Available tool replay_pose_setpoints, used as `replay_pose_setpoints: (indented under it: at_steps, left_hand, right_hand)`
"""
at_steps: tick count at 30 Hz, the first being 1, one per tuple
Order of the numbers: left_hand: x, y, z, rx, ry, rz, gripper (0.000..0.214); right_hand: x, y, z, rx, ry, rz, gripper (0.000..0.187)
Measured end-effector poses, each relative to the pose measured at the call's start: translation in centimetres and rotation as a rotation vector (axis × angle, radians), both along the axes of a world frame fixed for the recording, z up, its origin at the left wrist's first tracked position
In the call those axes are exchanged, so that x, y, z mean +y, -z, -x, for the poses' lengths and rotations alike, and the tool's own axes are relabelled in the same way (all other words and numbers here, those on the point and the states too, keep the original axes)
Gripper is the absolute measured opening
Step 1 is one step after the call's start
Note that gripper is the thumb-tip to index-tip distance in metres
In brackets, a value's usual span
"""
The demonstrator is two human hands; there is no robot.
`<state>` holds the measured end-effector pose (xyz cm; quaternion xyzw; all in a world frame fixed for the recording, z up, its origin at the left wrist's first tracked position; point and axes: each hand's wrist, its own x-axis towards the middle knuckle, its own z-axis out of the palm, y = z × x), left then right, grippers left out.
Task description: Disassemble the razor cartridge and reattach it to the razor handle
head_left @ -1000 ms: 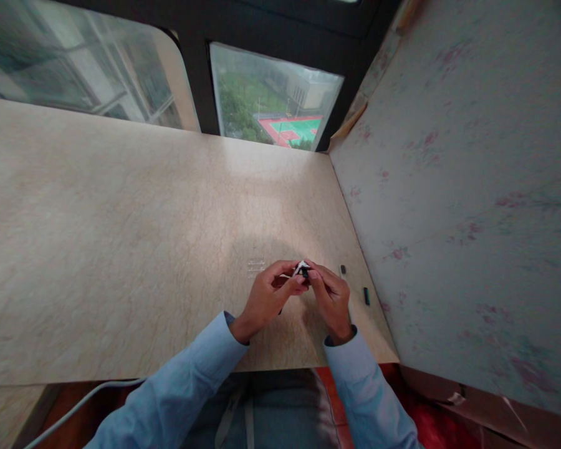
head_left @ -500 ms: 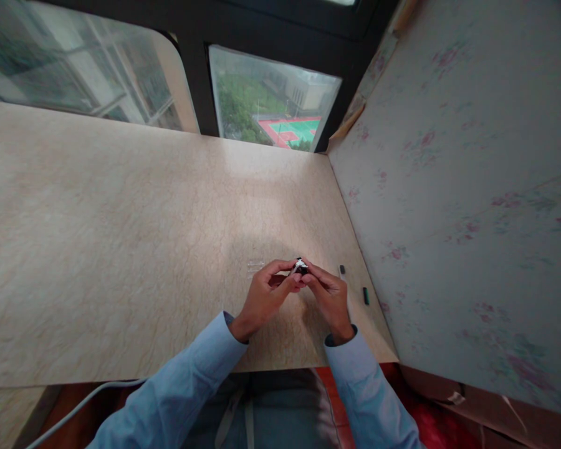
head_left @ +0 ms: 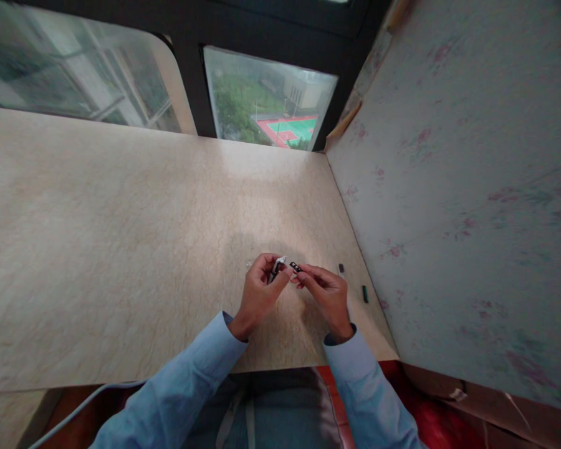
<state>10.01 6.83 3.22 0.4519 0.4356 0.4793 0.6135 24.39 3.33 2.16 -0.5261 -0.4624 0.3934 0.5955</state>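
Note:
Both my hands hover just above the beige marbled tabletop (head_left: 121, 249), near its front right corner. My left hand (head_left: 258, 293) is curled, its fingers pinched on a small white and black part (head_left: 277, 266). My right hand (head_left: 326, 294) pinches a tiny black piece (head_left: 295, 267) between thumb and forefinger. The two pieces sit a short gap apart. Light blue sleeves cover both forearms.
Two small dark pieces lie on the table right of my hands, one (head_left: 341, 269) nearer and one (head_left: 365, 294) close to the wall. A flower-patterned wall (head_left: 449, 187) rises along the right edge. Windows (head_left: 266, 106) run behind the table.
The two hands held the pieces together at one spot; now they have drawn slightly apart, with a piece in each. The left hand has shifted a little to the left.

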Motion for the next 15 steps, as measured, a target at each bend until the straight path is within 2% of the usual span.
replay_pose_setpoints:
  at_steps: [7, 15]
  left_hand:
    - [0.1, -0.5, 0.2, 0.09, 0.072, 0.007, 0.027]
    - [0.3, -0.8, 0.5, -0.124, 0.274, 0.104, 0.034]
  right_hand:
    - [-0.2, -0.3, -0.3, -0.052, -0.066, -0.072, 0.014]
    - [-0.2, 0.4, -1.6, 0.109, -0.247, -0.082, 0.018]
